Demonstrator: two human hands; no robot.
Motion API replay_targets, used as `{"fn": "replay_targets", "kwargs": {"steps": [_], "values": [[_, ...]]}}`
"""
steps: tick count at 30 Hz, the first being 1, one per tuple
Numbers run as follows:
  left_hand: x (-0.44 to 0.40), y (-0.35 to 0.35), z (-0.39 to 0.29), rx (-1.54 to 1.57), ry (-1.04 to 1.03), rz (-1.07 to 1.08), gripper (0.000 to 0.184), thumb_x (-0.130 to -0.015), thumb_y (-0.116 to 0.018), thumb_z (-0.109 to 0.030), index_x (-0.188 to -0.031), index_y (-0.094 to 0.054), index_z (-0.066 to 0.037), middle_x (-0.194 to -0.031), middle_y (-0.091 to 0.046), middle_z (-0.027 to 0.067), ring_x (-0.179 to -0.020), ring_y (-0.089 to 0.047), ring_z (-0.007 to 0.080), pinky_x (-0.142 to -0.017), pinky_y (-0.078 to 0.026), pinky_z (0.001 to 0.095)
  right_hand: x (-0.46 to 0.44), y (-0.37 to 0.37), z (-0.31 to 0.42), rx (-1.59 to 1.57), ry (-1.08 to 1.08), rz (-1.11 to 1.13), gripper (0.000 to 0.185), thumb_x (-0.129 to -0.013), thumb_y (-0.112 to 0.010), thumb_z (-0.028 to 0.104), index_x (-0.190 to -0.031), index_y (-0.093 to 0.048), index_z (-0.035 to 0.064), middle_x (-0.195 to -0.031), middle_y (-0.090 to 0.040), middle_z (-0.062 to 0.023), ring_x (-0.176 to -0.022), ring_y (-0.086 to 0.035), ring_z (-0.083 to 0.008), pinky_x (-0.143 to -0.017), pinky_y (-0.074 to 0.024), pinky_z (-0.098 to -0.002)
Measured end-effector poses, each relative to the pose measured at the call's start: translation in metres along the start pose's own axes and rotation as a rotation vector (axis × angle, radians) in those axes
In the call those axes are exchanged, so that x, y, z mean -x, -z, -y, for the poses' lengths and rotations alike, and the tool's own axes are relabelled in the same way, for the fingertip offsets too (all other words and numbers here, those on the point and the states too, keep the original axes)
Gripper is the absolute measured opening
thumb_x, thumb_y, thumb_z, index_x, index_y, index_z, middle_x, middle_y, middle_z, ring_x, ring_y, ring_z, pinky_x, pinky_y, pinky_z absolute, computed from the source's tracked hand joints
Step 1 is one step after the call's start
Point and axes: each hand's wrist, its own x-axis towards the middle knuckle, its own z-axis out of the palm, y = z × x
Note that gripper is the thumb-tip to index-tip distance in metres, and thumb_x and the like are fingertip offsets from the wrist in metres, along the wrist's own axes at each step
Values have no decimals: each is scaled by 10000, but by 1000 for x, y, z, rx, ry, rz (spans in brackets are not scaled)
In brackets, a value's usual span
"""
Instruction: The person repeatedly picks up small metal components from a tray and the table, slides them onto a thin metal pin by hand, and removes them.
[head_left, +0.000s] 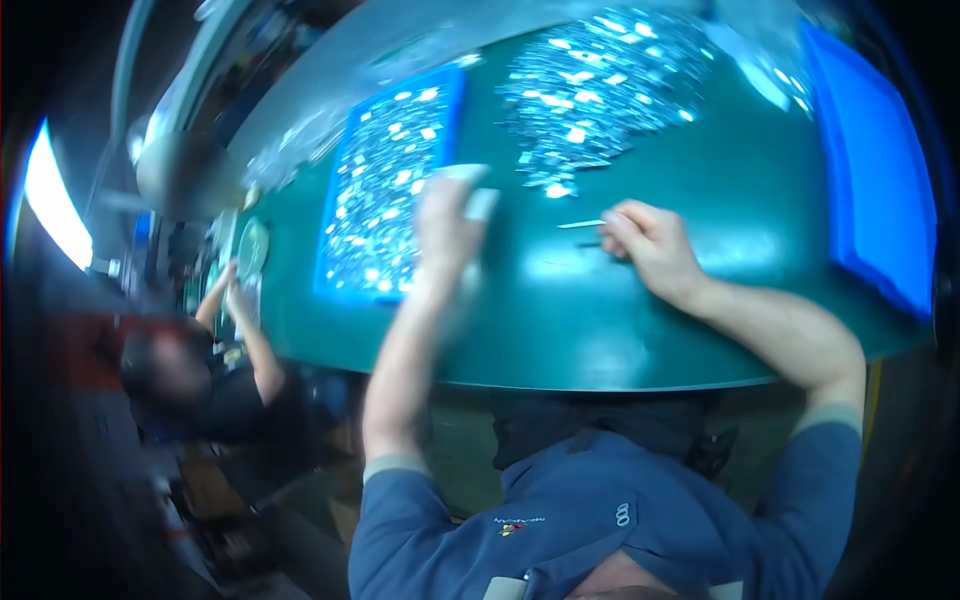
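In the head view my right hand point(650, 245) is closed, with a thin pale strip point(581, 225) pinched at its fingertips, above the green table. A dark shape, perhaps a shadow, shows just under those fingers. My left hand point(447, 228) is smeared by motion beside the right edge of a blue tray point(452, 110). Whitish patches show at its fingertips; whether these are finger covers or a held piece I cannot make out. Many small shiny flat pieces point(375, 200) fill the tray. Beyond my hands a large heap of similar shiny pieces point(590, 95) lies loose on the table.
A blue bin point(875, 170) stands along the right of the green table point(560, 340). Clear plastic sheeting point(300, 135) lies at the far left edge. Another person point(190, 375) is at the left, with both hands near a round pale dish point(253, 245).
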Motion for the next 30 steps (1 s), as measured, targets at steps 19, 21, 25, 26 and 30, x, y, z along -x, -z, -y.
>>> {"fn": "replay_targets", "kwargs": {"steps": [19, 21, 25, 26, 30], "values": [[36, -15, -62, 608, -25, 16, 220, -856, -782, -70, -1052, -685, -42, -942, -665, 111, -916, -652, 317, -813, -524, 406, 1, -1, -2, 74, -57, 9, 242, -1058, -591, 226, -985, -686, 16, -810, -686, -21, -676, -568, -54, -549, -407, -197], [36, -16, -64, 630, -6, 14, 205, -850, -785, -64, -1029, -689, -35, -942, -664, 114, -918, -651, 315, -811, -523, 404, 1, 0, -2, 94, -61, 16, 239, -1058, -592, 225, -987, -686, 18, -811, -686, -20, -675, -567, -54, -548, -406, -197], [38, -19, -63, 689, 16, 36, 172, -849, -779, -45, -995, -691, -22, -944, -663, 120, -927, -648, 317, -809, -522, 408, 4, 0, 0, 105, -68, 28, 231, -1059, -585, 211, -997, -682, 11, -816, -690, -31, -678, -572, -57, -550, -410, -201], [38, -19, -63, 706, 10, 29, 173, -848, -778, -41, -996, -690, -19, -947, -664, 122, -930, -648, 319, -810, -522, 409, 4, 1, 0, 112, -66, 37, 228, -1061, -581, 205, -1004, -681, 8, -821, -692, -36, -681, -574, -60, -552, -413, -202], [41, -21, -65, 772, 24, 13, 178, -842, -778, -29, -994, -688, -5, -961, -666, 125, -936, -648, 333, -815, -524, 413, 5, 4, 0, 117, -46, 59, 235, -1073, -559, 221, -1023, -673, 22, -837, -694, -35, -671, -563, -52, -553, -403, -194]]}}
